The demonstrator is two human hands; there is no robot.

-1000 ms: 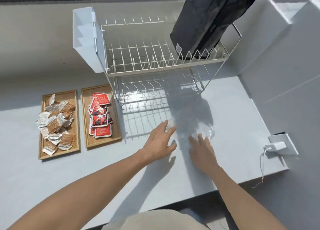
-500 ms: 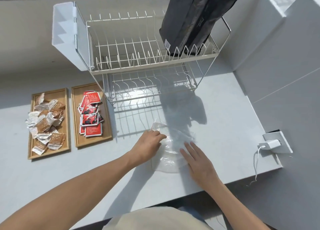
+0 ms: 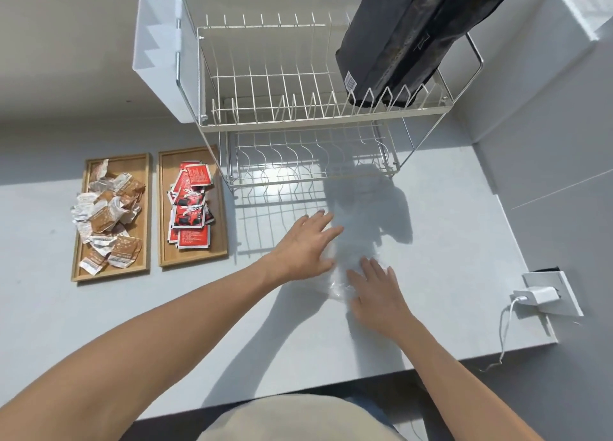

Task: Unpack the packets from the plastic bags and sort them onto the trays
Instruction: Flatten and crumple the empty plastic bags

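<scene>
Both hands lie flat with fingers spread on a clear plastic bag [image 3: 351, 248] that is spread out on the pale grey counter [image 3: 447, 241], in front of the dish rack. The left hand [image 3: 306, 245] presses palm-down on the bag's left part, fingers splayed and pointing toward the rack; the right hand [image 3: 376, 289] rests palm-down on its near edge, fingers likewise extended, nothing gripped in either. The bag is so transparent that its outline is hard to trace (only creases and glints near the right hand give it away), and whether anything is inside cannot be told. To the left, well apart from the hands, 2 wooden trays sit side by side on the counter. The left tray [image 3: 141, 162] holds a loose heap of brown-and-white packets [image 3: 107, 213], some spilling over its left rim. The right tray [image 3: 219, 228] holds a rough stack of red packets [image 3: 190, 208]. Behind the hands stands a 2-tier white wire dish rack [image 3: 282, 108], with a white plastic holder [image 3: 159, 52] hung on its left end. A black bag [image 3: 408, 35] stands tilted in the upper tier at the right, casting a dark shadow onto the counter beyond the fingertips. At the right edge a white charger [image 3: 534, 296] is plugged into a socket plate [image 3: 560, 281], its cable trailing off the counter's front.
</scene>
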